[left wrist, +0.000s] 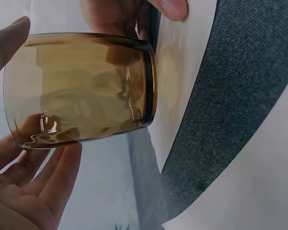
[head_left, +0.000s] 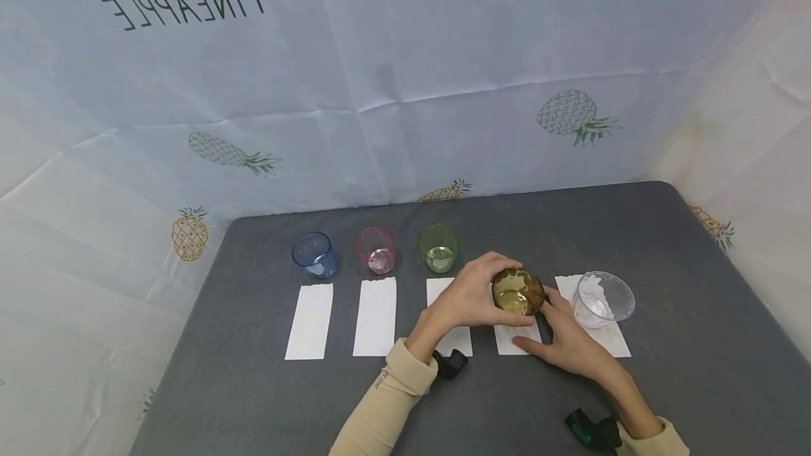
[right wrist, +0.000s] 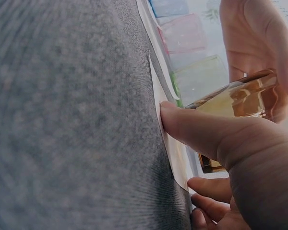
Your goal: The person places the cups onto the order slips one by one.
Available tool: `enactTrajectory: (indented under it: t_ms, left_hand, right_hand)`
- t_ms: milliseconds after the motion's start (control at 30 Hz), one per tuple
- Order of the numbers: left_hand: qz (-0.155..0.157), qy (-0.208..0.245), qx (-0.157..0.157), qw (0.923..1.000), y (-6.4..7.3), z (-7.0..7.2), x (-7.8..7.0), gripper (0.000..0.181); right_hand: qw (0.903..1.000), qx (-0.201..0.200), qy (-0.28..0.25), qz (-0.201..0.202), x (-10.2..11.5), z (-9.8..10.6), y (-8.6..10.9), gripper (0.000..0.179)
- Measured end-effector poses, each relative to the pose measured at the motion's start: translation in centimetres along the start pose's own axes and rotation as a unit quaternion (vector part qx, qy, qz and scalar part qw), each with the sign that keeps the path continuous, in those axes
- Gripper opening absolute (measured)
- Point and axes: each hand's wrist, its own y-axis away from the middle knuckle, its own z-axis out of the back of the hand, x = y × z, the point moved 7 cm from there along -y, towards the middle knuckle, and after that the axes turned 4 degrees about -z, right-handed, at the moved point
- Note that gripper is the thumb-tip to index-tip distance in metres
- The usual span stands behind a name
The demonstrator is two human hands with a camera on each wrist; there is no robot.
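My left hand (head_left: 472, 294) grips an amber glass (head_left: 517, 292) around its side, thumb on one side and fingers on the other. In the left wrist view the base of the amber glass (left wrist: 81, 88) is just above a white paper strip, close to its surface; I cannot tell whether they touch. My right hand (head_left: 567, 340) lies low around that paper strip (head_left: 518, 340). In the right wrist view its thumb (right wrist: 192, 122) rests on the strip, while the other fingers (right wrist: 209, 189) reach the far edge.
Blue (head_left: 315, 255), pink (head_left: 375, 250) and green (head_left: 438, 248) glasses stand in a row behind white paper strips (head_left: 375, 317). On the right, a clear glass (head_left: 603, 299) stands over another strip. The grey table (head_left: 241, 393) meets a pineapple-print cloth (head_left: 380, 153) at the back.
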Motion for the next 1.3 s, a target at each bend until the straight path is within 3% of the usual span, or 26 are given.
enactTrajectory:
  t_ms: [667, 1067, 1300]
  left_hand:
    - [0.013, -0.013, 0.010, 0.9998, 0.1, -1.0, 0.5, 0.078]
    - [0.021, -0.005, -0.013, 0.9997, 0.5, -1.5, 0.6, 0.083]
    - [0.016, 0.025, -0.045, 0.9986, 1.3, -1.2, 0.5, 0.080]
  right_hand:
    - [0.9999, 0.007, -0.008, -0.013, -0.1, -0.1, 0.0, 0.073]
    - [1.0000, 0.003, -0.005, -0.005, -0.1, 0.1, -0.1, 0.071]
    - [1.0000, 0.003, -0.002, -0.005, -0.2, 0.0, 0.0, 0.072]
